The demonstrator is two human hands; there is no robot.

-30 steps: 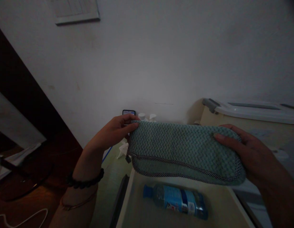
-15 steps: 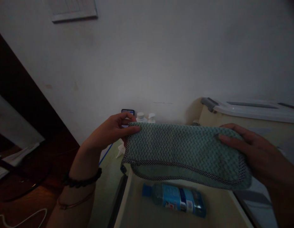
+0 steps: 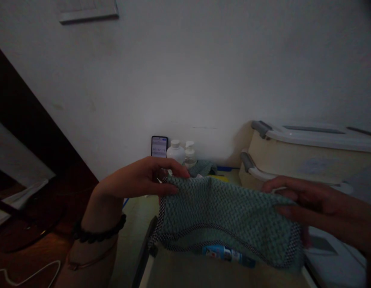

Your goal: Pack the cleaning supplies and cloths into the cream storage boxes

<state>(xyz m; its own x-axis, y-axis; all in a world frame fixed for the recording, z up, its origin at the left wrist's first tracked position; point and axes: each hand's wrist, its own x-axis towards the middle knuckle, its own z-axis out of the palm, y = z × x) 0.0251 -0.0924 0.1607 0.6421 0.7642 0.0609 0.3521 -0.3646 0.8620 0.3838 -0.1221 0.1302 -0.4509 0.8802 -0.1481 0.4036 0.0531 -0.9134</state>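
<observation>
A green woven cloth (image 3: pixel 224 216) with black-and-white checked edging hangs folded between my two hands. My left hand (image 3: pixel 152 176) pinches its upper left corner between thumb and fingers. At the other end, my right hand (image 3: pixel 308 208) grips the upper right part, thumb in front and fingers behind. Below the cloth is an open cream bin (image 3: pixel 179 276). A blue-labelled bottle (image 3: pixel 227 254) lies in it, largely covered from view by the cloth.
Cream storage boxes (image 3: pixel 305 156) with grey latches are stacked at right. Against the wall stand a phone (image 3: pixel 159 146), a white bottle (image 3: pixel 175 151) and a pump bottle (image 3: pixel 189 154). Another green cloth (image 3: pixel 203 167) lies behind my hands. A white cable (image 3: pixel 32 276) runs over the floor.
Both hands have lowered the cloth toward the bin, and its top edge now sags and wrinkles. More of the phone and bottles shows behind it, less of the bottle in the bin.
</observation>
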